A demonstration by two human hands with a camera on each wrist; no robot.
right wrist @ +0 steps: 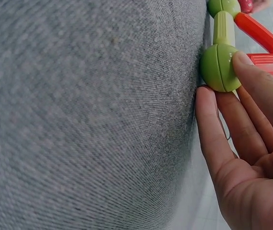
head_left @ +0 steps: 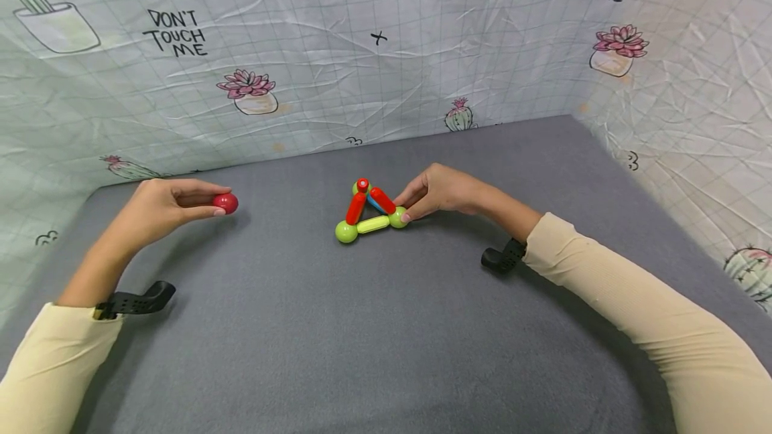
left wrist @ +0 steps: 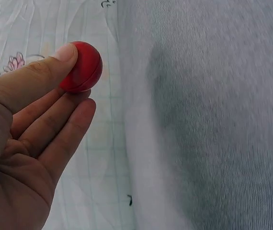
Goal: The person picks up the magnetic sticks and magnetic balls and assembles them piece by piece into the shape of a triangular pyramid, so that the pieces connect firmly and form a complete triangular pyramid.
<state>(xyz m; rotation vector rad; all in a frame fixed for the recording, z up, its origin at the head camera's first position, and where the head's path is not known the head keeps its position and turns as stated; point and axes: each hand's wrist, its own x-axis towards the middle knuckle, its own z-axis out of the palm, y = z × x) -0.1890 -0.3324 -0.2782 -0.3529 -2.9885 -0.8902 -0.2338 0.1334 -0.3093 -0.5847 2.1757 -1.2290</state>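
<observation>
My left hand pinches a glossy red ball between thumb and fingertips, raised above the table at the left. In the left wrist view a seam runs round this red ball. At the middle of the table is a triangular frame of green balls and rods. My right hand pinches its right green ball. A yellow-green rod joins that ball to the front left green ball. Red rods slant up from the balls, and a blue rod shows partly behind them.
The grey table stretches in front of both hands. A printed cloth with potted plants and lettering hangs behind it and along the sides. Black straps with camera mounts sit on both wrists.
</observation>
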